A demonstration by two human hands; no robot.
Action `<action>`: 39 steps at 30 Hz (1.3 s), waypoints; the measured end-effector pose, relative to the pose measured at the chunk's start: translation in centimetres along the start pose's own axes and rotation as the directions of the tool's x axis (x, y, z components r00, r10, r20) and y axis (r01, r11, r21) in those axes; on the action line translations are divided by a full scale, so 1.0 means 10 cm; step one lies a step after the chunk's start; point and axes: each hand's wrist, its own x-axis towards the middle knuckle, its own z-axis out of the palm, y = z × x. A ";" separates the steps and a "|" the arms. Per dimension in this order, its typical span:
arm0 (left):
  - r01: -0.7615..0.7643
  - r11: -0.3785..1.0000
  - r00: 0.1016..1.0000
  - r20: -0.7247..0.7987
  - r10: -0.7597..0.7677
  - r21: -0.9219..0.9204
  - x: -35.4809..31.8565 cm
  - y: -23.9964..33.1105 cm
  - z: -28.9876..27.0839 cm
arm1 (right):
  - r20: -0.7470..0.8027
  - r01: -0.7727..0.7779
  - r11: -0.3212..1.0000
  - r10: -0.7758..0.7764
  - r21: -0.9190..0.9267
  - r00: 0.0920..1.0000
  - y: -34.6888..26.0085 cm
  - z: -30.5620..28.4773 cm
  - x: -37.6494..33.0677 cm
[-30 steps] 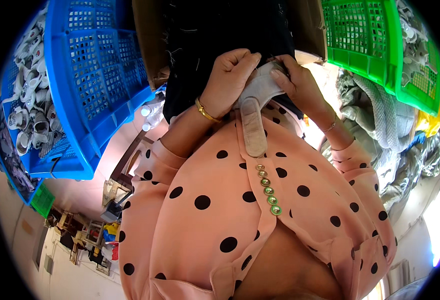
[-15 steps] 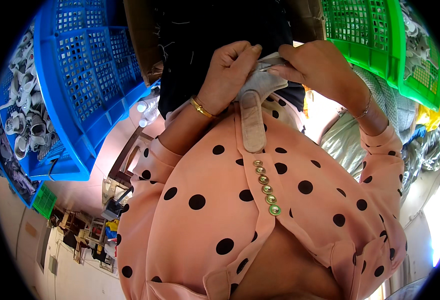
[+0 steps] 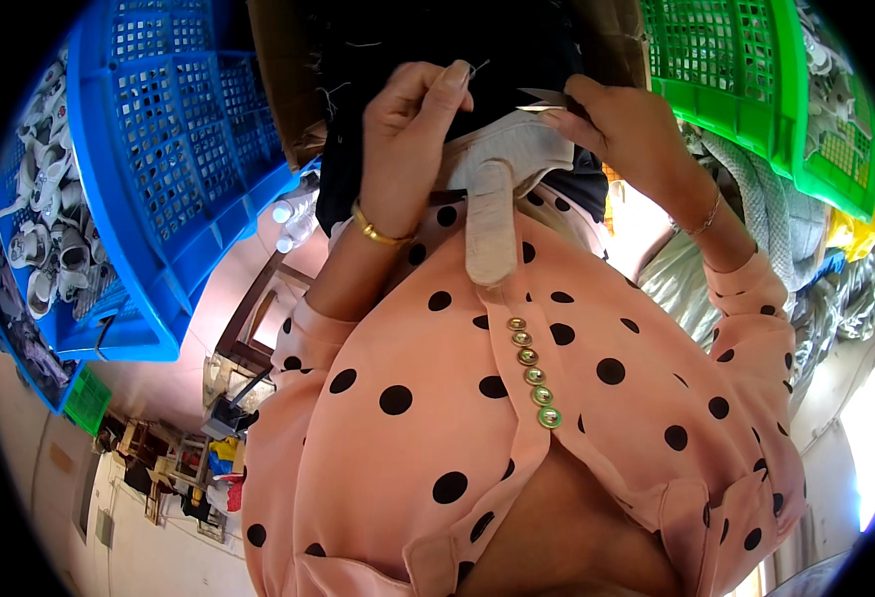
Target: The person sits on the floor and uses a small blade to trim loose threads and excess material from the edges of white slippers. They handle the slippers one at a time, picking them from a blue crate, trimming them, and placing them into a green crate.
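A white shoe upper (image 3: 517,136) with a pale strap (image 3: 491,224) lies in my lap against my shirt. My right hand (image 3: 632,129) is closed around small thread snips (image 3: 545,99). Their pointed blades face left, just above the upper's edge. My left hand (image 3: 413,124) is raised to the left of the upper, with thumb and fingers pinched together. A short white thread (image 3: 479,68) shows at its fingertips. The left wrist overlaps the left end of the upper.
A blue crate (image 3: 174,149) stands at the left, beside a heap of grey-white shoes (image 3: 54,219). At the right is a green crate (image 3: 726,80) with more pale pieces. Plastic bottles (image 3: 296,219) stand by the blue crate. Loose threads lie on the dark cloth (image 3: 378,60) over my lap.
My left hand has moved up and left, away from the upper and the right hand. The snips' blades now show clear of the upper, and the strap has shifted slightly.
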 end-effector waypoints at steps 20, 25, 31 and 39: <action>0.086 0.965 0.984 0.129 -0.121 0.249 -0.34 0.37 -0.27 | -0.048 -0.087 0.776 0.150 0.624 0.988 -0.43 -0.09 -0.02; 0.208 0.964 0.940 0.240 -0.244 0.167 -0.28 0.52 -0.29 | 0.051 -0.101 0.722 0.092 0.684 0.995 -0.52 -0.09 0.02; 0.372 0.928 0.885 0.296 -0.360 0.019 -0.15 0.39 -0.34 | 0.232 -0.239 0.483 0.074 0.842 0.970 -0.46 -0.03 0.07; 0.466 0.881 0.850 0.319 -0.419 -0.084 -0.06 0.36 -0.36 | -0.120 -0.016 0.777 0.118 0.630 0.986 -0.36 0.08 -0.01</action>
